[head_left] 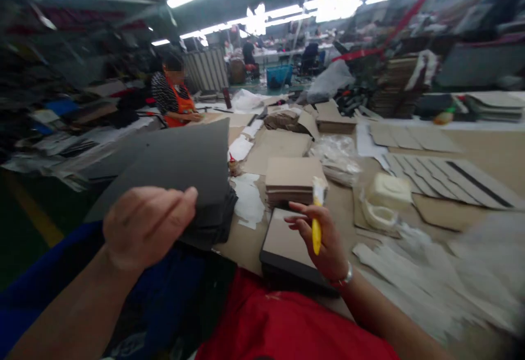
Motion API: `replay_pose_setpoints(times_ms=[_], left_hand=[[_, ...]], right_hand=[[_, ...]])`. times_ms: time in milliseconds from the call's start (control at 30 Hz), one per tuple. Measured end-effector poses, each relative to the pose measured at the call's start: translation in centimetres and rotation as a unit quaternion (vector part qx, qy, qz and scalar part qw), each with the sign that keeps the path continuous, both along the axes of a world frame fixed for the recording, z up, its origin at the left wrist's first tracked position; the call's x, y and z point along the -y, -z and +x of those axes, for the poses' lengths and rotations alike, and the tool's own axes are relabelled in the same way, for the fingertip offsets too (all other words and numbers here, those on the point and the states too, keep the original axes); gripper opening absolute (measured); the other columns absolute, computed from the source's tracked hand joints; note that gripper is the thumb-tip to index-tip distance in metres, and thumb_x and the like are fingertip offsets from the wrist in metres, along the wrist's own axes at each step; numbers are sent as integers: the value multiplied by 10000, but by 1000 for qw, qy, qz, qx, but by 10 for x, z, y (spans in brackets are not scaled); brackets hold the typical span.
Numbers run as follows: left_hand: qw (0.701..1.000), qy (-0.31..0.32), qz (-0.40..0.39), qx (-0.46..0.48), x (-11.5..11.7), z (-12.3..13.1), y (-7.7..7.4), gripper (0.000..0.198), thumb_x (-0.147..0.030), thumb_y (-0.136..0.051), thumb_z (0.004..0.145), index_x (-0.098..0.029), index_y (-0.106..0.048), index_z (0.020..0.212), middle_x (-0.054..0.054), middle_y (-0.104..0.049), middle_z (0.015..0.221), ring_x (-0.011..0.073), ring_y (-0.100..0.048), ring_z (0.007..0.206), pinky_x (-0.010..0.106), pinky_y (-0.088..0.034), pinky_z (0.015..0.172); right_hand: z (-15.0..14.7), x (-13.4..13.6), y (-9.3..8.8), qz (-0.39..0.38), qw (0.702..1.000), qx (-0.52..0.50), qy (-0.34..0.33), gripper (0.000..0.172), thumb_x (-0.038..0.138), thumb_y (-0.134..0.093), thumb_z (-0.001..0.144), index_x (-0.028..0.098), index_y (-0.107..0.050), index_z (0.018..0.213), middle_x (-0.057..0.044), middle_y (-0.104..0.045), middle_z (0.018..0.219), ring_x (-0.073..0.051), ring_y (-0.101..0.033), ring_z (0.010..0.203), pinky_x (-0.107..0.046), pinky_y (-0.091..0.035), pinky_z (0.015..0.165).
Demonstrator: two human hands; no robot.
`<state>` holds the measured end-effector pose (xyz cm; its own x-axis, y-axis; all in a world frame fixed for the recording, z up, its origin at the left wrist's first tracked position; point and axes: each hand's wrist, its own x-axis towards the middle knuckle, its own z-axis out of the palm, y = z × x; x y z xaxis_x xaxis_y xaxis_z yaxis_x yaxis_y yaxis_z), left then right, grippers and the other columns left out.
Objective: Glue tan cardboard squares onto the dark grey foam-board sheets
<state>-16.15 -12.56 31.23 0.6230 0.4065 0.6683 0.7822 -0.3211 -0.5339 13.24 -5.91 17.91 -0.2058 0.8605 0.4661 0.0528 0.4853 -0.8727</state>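
Note:
My left hand [145, 223] is closed on the near edge of a large dark grey sheet [180, 157], lifting it off a stack of dark sheets [215, 215] at the table's left side. My right hand [324, 239] holds a yellow-handled brush [316, 215] upright, bristles up, its fingers curled round the handle. Just under that hand lies a flat board with a tan face and black edge [283, 242]. Behind it stands a stack of tan boards [293, 179].
A white glue tub [388, 196] sits right of the tan stack. Tan strips and boards [447, 176] lie at the right, white paper scraps [414, 278] near the front. A person in an orange apron [174, 94] works at the far left.

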Motion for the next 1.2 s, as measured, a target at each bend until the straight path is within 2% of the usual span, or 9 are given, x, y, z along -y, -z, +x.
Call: replay_pose_setpoints(times_ms=[67, 200, 267, 333, 433, 567, 900, 1067, 1200], left_hand=[[988, 113, -98, -48, 6, 49, 36, 309, -186, -599, 792, -247, -625, 1094, 30, -668, 977, 176, -605, 821, 318, -484, 735], [932, 249, -262, -33, -9, 135, 136, 241, -160, -492, 855, -142, -611, 1063, 71, -666, 843, 162, -600, 711, 312, -487, 643], [920, 248, -302, -39, -23, 158, 184, 218, -153, -493, 854, -130, -616, 1033, 71, -665, 819, 162, -600, 715, 316, -496, 663], [911, 210, -355, -14, -32, 163, 220, 272, -227, -543, 841, -152, -596, 1098, 107, -657, 1022, 213, -600, 931, 402, -481, 845], [894, 102, -433, 60, -36, 147, 252, 549, -404, -657, 749, -210, -519, 1243, 135, -480, 1347, 332, -396, 1258, 574, -300, 1031], [860, -8, -492, 134, -32, 125, 269, 639, -400, -715, 687, -216, -512, 1264, 143, -405, 1405, 361, -297, 1324, 539, -342, 1020], [842, -18, -499, 205, -36, 119, 277, 501, -337, -705, 718, -157, -575, 1167, 158, -551, 1241, 304, -477, 1193, 457, -433, 978], [867, 20, -467, 174, -27, 113, 276, 332, -306, -626, 793, -139, -606, 1080, 122, -635, 1071, 250, -565, 1050, 391, -486, 918], [894, 16, -404, 193, -29, 108, 262, 398, -428, -591, 801, -156, -600, 1091, 117, -618, 1135, 255, -554, 1063, 386, -495, 891]], right_hand=[[3, 2, 1, -70, 997, -29, 6, 225, 421, -413, 898, 253, -362, 1038, -71, -586, 1135, -119, -642, 715, -279, -536, 601], [31, -1, 43, -94, 970, 120, 191, 285, 413, -555, 791, 221, -417, 950, -7, -559, 816, -123, -538, 605, -262, -464, 553], [52, -2, 77, -93, 946, 196, 243, 257, 366, -562, 767, 214, -427, 924, 6, -530, 740, -137, -516, 590, -272, -442, 558], [71, -4, 110, -102, 933, 246, 242, 208, 332, -517, 782, 207, -430, 924, 9, -525, 701, -144, -512, 571, -273, -423, 549], [90, -11, 145, -104, 922, 304, 214, 172, 316, -475, 798, 200, -440, 920, 3, -540, 692, -144, -514, 556, -266, -405, 537], [99, -21, 159, -93, 909, 356, 198, 199, 329, -493, 789, 202, -460, 938, -22, -572, 749, -150, -531, 594, -267, -402, 559], [113, -33, 147, -155, 901, 386, 127, 275, 390, -541, 766, 200, -491, 959, -8, -571, 679, -147, -523, 541, -247, -361, 509], [114, -33, 143, -117, 879, 442, 136, 305, 419, -542, 777, 188, -525, 976, -52, -629, 758, -171, -578, 593, -263, -404, 532], [132, -36, 108, -33, 850, 470, 238, 372, 461, -487, 834, 177, -563, 1063, -89, -665, 795, -178, -592, 567, -268, -395, 485]])
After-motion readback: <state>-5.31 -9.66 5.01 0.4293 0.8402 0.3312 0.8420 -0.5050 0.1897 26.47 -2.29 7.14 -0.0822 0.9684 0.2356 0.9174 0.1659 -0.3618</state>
